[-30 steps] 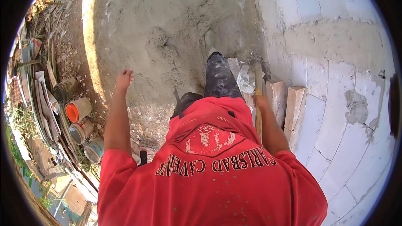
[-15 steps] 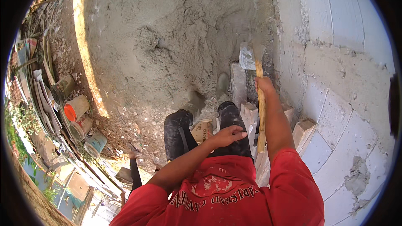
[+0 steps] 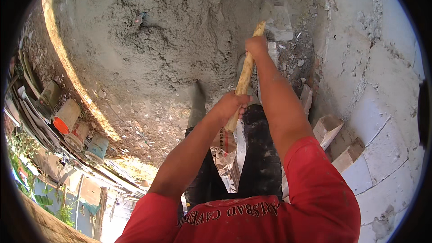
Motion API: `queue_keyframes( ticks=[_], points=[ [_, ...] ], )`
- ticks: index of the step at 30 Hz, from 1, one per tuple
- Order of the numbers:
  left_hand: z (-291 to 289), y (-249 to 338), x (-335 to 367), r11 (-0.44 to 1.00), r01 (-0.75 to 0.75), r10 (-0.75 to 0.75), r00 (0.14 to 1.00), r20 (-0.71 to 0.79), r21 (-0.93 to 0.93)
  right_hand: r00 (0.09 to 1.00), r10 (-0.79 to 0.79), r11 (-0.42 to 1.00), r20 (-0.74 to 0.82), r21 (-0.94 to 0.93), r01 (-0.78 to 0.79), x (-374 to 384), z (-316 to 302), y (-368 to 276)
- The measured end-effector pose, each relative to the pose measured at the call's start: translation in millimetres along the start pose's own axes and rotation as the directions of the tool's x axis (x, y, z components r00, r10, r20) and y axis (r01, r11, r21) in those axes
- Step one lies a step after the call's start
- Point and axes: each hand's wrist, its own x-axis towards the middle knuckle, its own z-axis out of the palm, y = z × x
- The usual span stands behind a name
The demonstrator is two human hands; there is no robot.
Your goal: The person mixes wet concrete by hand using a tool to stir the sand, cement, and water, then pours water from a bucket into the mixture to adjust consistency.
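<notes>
A thick, pale wooden handle [image 3: 243, 76] slants up and away from between my legs. My left hand [image 3: 231, 105] is closed round it near its lower end, and my right hand [image 3: 257, 47] grips it near the far end. The tool's head, just beyond the handle, is smeared and grey, so its kind cannot be told. It is at the right edge of a broad spread of wet grey mortar [image 3: 180, 22]. Right beside the head lies a flat pale slab [image 3: 280, 23].
My boot [image 3: 196, 101] stands at the mortar's near edge. Several buckets [image 3: 67, 116] stand at the left beside stacked sheets. A block wall [image 3: 360, 63] rises on the right, with loose blocks [image 3: 327, 129] at its foot. A printed paper sack [image 3: 223, 146] lies between my legs.
My left hand has gone from free, over my thigh, to gripping the handle's lower end. The handle has tilted and its near end swung left. The view has shifted right.
</notes>
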Motion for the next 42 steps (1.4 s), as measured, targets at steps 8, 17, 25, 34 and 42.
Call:
queue_keyframes(
  ticks=[8,17,25,34,42],
  points=[
    [-40,-13,0,0.985,-0.076,0.084,0.995,0.049,-0.157,0.982,0.154,0.988,-0.11,0.036,-0.151,-6,31,-29],
    [-1,-39,66,0.965,-0.175,0.222,0.941,0.255,-0.197,0.991,0.007,0.985,-0.134,-0.173,-0.03,-18,-54,-30],
    [-92,15,31,0.992,-0.117,0.121,0.982,0.143,-0.041,0.999,-0.014,0.983,0.047,0.183,0.005,28,28,-45],
    [-207,30,-145,0.969,0.032,0.01,0.986,-0.166,0.244,0.951,0.226,0.73,0.209,0.611,-0.307,-119,168,-159],
    [-214,-19,-403,0.878,0.176,0.071,0.871,-0.486,0.445,0.916,0.023,0.345,0.401,0.856,-0.384,-406,152,-279]
  ],
)
